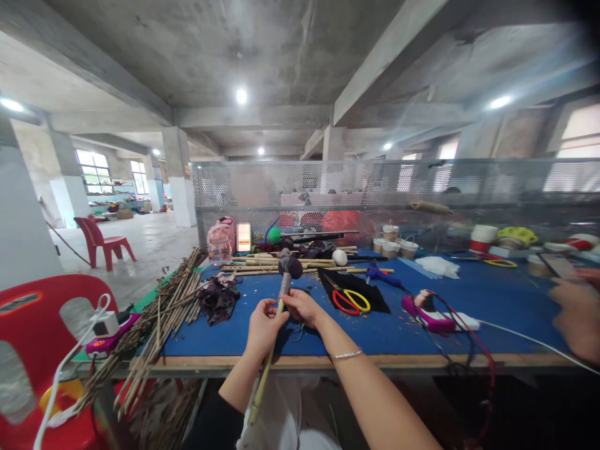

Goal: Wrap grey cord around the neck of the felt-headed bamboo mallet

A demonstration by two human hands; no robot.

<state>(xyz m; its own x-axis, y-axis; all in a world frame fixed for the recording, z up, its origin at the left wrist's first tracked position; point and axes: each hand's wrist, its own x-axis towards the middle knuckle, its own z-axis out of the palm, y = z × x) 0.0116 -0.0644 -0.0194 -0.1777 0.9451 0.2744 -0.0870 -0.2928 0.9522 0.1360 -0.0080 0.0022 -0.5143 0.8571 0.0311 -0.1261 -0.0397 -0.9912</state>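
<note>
Both hands are on a bamboo stick (263, 375) that slants up from my lap over the table edge. Its upper part is wrapped in greyish material, and a dark rounded bundle (291, 267) tops it. My left hand (263, 326) is closed around the stick just below the wrapping. My right hand (302, 307) pinches it slightly higher, at the wrapping's lower end. Beneath the right hand a thin loose thread (299, 332) shows. Scissors (350, 301) with red and yellow handles lie to the right on black cloth (379, 300).
Dry twigs (173, 306) and crumpled dark cloth (219, 299) lie left. Bamboo sticks (253, 270) cross the back, before a perforated metal screen (262, 187). A blue glue gun (377, 273) and purple power strip (429, 315) sit right. Another person's blurred hand (579, 319) is far right.
</note>
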